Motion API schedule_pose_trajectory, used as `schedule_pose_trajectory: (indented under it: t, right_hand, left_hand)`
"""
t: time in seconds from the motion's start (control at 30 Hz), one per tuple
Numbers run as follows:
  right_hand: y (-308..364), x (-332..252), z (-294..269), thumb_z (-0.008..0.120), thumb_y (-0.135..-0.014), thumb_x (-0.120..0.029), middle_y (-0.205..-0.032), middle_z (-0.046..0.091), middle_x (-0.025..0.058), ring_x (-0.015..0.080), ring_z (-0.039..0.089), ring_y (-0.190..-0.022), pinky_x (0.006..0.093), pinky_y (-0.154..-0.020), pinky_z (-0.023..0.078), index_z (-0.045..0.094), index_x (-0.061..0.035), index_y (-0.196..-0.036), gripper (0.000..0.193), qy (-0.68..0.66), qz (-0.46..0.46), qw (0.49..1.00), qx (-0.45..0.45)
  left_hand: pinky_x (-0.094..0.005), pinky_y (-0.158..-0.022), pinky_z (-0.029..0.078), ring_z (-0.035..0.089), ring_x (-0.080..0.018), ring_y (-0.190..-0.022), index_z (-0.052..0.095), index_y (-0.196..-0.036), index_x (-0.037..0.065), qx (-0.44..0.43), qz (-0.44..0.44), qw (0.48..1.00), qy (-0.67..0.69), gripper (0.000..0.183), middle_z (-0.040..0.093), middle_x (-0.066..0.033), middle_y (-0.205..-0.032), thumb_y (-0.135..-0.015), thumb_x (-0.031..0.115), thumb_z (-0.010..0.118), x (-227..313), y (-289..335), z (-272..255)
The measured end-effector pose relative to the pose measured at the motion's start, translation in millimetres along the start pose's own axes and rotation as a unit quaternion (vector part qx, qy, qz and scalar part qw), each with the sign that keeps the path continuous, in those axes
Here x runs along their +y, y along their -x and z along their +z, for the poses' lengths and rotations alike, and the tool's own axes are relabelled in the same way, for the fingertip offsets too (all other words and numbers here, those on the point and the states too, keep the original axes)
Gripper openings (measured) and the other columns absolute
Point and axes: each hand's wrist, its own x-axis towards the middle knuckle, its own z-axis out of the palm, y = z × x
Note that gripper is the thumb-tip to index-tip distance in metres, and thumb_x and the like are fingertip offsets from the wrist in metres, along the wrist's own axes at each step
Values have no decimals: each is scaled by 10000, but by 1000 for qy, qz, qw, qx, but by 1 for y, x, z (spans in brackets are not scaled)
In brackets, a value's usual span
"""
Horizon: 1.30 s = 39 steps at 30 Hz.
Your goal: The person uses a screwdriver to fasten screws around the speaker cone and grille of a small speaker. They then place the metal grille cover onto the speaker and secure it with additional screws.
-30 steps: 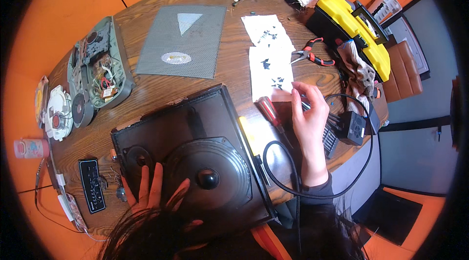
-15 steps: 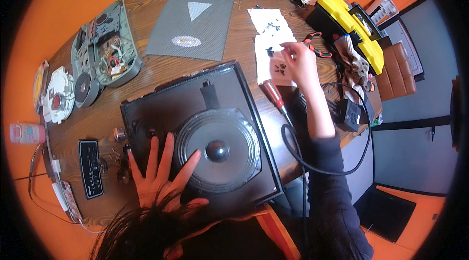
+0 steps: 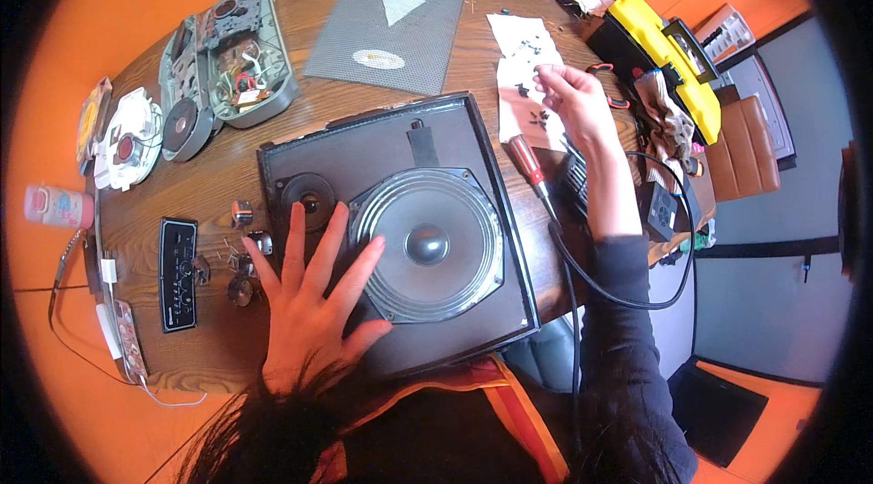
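A black speaker cabinet lies face up before me, with a large round woofer and a small tweeter in its front. My left hand rests on the cabinet's left part, fingers spread, its tips by the tweeter and the woofer's rim. Beyond the cabinet's right side, my right hand hovers over a white paper sheet, thumb and fingertips pinched together. Whatever they hold is too small to make out. Small dark screws lie in groups on the paper. A red-handled screwdriver lies at the paper's near end.
A grey mesh grille lies beyond the cabinet. An opened grey device stands far left, a black control panel nearer. Pliers and a yellow-black toolbox are at right. A black cable loops by my right arm.
The whole view has shifted, so the table's things appear further right and a little higher. My right fingers have closed into a tighter pinch over the paper. My left hand stays spread on the cabinet.
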Motion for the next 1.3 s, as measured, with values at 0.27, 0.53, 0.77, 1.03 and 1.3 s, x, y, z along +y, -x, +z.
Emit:
schedule_pose_trajectory:
  t: [0.27, 0.53, 0.77, 1.03, 1.3]
  right_hand:
    - [94, -30, 41, 626, -896, -137, -869, 490, 44, 132, 460, -753, 168, -491, 355, 589, -43, -978, 130, -348, 126, 902, -221]
    - [136, -57, 69, 624, -900, -125, -722, 613, 66, 51, 458, -514, 168, -439, 314, 643, 37, -953, 172, -285, 91, 880, -368]
    - [135, -64, 68, 663, -861, -99, -759, 659, 55, 72, 575, -610, 179, -505, 407, 674, 14, -931, 133, -101, 1, 956, -274]
    - [81, 0, 10, 731, -771, -182, -828, 695, 160, 262, 687, -755, 350, -724, 531, 657, -29, -1004, 288, 507, -20, 861, -15]
    - [90, 12, 31, 701, -791, -138, -917, 619, 168, 348, 618, -855, 412, -753, 502, 584, -31, -1072, 323, 582, -160, 794, 71]
  left_hand:
    - [-582, -1026, 312, 557, -265, -1035, 664, -1103, 141, 186, 132, 972, 58, 402, 613, -29, -1011, -710, 84, 727, 3, -52, -31]
    - [-467, -942, 441, 644, -139, -800, 710, -968, 139, 232, 283, 909, 199, 282, 669, 19, -829, -696, 105, 775, 25, -95, -18]
    - [-421, -849, 514, 664, -194, -817, 671, -915, 18, 243, 271, 880, 306, 223, 680, -86, -885, -708, -47, 722, 18, -75, -13]
    - [-230, -708, 527, 671, -151, -799, 627, -963, -46, 219, -28, 808, 546, 122, 656, -93, -897, -844, -68, 640, -6, -41, -20]
    - [-240, -726, 530, 680, -161, -803, 625, -1034, -46, 155, -83, 873, 454, 196, 669, -99, -914, -846, -99, 605, -17, -38, 9]
